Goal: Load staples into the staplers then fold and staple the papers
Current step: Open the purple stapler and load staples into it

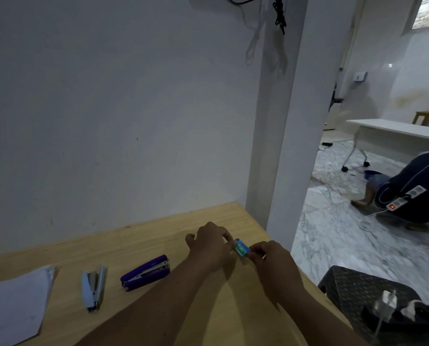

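Both hands are closed on a small teal staple box (241, 248) held just above the wooden table (158, 228) — the left hand (209, 243) pinches its far end, the right hand (270, 255) pinches its near end. The step in hand looks like opening this box to get a strip of staples out. To do it well, keep one end pinned steady and slide the inner tray out slowly with the other, low over the table, so loose strips do not spill or break. To the left of the box lies the purple stapler (146, 272), already swung open; further left the light blue stapler (93, 287), also open; beyond that, the papers (13, 308) — all untouched.
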